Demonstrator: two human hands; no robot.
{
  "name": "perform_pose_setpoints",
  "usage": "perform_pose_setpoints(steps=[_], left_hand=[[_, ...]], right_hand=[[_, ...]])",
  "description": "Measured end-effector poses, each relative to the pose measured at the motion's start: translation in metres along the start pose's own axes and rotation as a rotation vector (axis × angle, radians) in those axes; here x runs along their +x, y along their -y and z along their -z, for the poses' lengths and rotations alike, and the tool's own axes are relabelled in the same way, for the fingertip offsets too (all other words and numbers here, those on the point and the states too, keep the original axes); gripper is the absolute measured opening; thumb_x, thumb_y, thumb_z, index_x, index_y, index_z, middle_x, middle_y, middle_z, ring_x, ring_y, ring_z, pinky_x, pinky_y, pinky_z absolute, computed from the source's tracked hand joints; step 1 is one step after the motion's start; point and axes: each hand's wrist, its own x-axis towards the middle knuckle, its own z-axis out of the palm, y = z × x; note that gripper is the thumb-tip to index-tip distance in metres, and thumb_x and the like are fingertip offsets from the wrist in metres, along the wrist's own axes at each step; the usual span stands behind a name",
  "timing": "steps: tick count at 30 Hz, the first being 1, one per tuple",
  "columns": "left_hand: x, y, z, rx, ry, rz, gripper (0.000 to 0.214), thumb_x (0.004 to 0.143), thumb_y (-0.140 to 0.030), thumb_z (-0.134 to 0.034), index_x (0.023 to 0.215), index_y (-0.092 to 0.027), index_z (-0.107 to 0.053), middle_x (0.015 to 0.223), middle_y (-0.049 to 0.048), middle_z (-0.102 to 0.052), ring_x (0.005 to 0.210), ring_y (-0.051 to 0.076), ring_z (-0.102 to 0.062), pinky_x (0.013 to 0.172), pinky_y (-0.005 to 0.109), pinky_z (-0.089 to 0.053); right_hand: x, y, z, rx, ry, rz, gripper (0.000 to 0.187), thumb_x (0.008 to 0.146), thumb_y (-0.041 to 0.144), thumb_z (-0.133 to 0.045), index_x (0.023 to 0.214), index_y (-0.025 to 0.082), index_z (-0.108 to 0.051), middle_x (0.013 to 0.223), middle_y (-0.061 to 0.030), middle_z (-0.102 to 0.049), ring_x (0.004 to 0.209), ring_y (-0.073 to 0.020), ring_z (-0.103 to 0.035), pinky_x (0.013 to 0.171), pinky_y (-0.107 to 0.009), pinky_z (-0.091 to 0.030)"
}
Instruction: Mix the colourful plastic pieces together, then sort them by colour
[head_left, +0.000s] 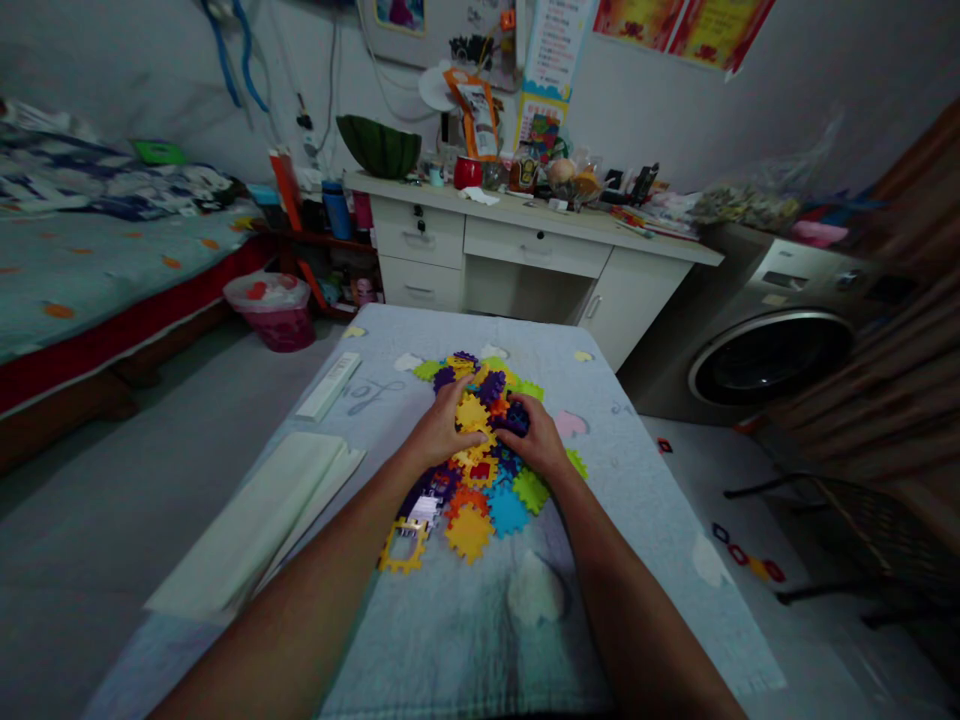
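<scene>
Pile of multicoloured toothed plastic pieces (482,468): lies mid-table on pale blue heart-patterned cloth (637,560), between and around both hands. Left hand (442,428), right hand (535,438): thumbs spread from fingers; whether either pinches a piece, cannot tell. Suggested handling: palms low, even pressure from both sides.

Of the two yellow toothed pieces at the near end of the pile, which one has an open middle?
The left one, a yellow frame: the tablecloth shows through its middle, while the orange-yellow piece to its right is solid.
</scene>
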Motion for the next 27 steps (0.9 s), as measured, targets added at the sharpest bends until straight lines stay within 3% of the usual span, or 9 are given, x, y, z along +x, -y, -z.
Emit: perform_pose_setpoints(steps=[4, 8, 11, 13, 19, 23, 27], left_hand=[[0.001, -0.010, 0.004, -0.012, -0.046, -0.021, 0.062, 0.077, -0.033, -0.068, 0.136, -0.023, -0.050, 0.138, 0.0096, -0.056, 0.129, 0.027, -0.052, 0.111, 0.043, -0.040], [0.000, -0.014, 0.009, -0.022, -0.119, 0.019, 0.038, 0.086, -0.041, -0.057, 0.119, -0.022, -0.061, 0.113, 0.0035, -0.069, 0.104, 0.022, -0.065, 0.094, 0.034, -0.049], [0.000, -0.014, 0.015, -0.017, -0.198, 0.088, 0.037, 0.092, -0.049, -0.046, 0.105, -0.020, -0.066, 0.089, 0.0013, -0.070, 0.084, 0.020, -0.065, 0.081, 0.031, -0.051], [0.001, -0.013, 0.018, -0.012, -0.248, 0.120, 0.043, 0.095, -0.052, -0.039, 0.096, -0.019, -0.067, 0.084, 0.0020, -0.068, 0.081, 0.019, -0.064, 0.080, 0.032, -0.051], [0.005, -0.005, 0.017, -0.020, -0.248, -0.047, 0.046, 0.097, -0.048, -0.034, 0.102, -0.018, -0.068, 0.120, 0.0097, -0.062, 0.121, 0.022, -0.055, 0.110, 0.039, -0.039], [0.005, -0.003, 0.017, 0.049, -0.236, -0.051, 0.043, 0.094, -0.051, -0.040, 0.109, -0.020, -0.066, 0.131, 0.0099, -0.057, 0.131, 0.023, -0.048, 0.115, 0.043, -0.035], [0.003, -0.012, 0.029, 0.124, -0.208, -0.065, 0.040, 0.087, -0.048, -0.052, 0.113, -0.019, -0.063, 0.129, 0.0101, -0.060, 0.128, 0.025, -0.051, 0.112, 0.043, -0.037]], right_hand=[[0.003, 0.002, 0.005, 0.061, -0.097, 0.031, 0.038, 0.076, 0.035, -0.071, 0.110, 0.023, -0.062, 0.126, -0.0103, -0.060, 0.122, -0.0261, -0.054, 0.108, -0.045, -0.041], [0.003, 0.001, 0.012, 0.092, -0.213, -0.007, 0.028, 0.081, 0.040, -0.065, 0.102, 0.022, -0.065, 0.123, -0.0100, -0.063, 0.120, -0.0256, -0.056, 0.108, -0.044, -0.041], [0.001, 0.000, 0.019, 0.131, -0.220, -0.085, 0.032, 0.088, 0.047, -0.055, 0.102, 0.021, -0.067, 0.111, -0.0091, -0.068, 0.107, -0.0248, -0.062, 0.099, -0.040, -0.047], [0.000, 0.000, 0.023, 0.150, -0.185, -0.144, 0.039, 0.091, 0.051, -0.049, 0.103, 0.019, -0.068, 0.103, -0.0083, -0.071, 0.099, -0.0247, -0.065, 0.093, -0.039, -0.050], [-0.001, -0.004, 0.028, 0.047, -0.199, -0.135, 0.044, 0.093, 0.051, -0.044, 0.118, 0.022, -0.065, 0.122, -0.0081, -0.068, 0.118, -0.0249, -0.058, 0.106, -0.041, -0.041], [0.000, -0.018, 0.031, -0.105, -0.198, -0.178, 0.048, 0.091, 0.051, -0.047, 0.121, 0.019, -0.063, 0.127, -0.0124, -0.064, 0.123, -0.0283, -0.053, 0.110, -0.047, -0.036], [-0.001, -0.028, 0.045, -0.188, -0.106, -0.277, 0.060, 0.086, 0.057, -0.053, 0.130, 0.016, -0.058, 0.134, -0.0168, -0.058, 0.127, -0.0320, -0.051, 0.109, -0.051, -0.037]])
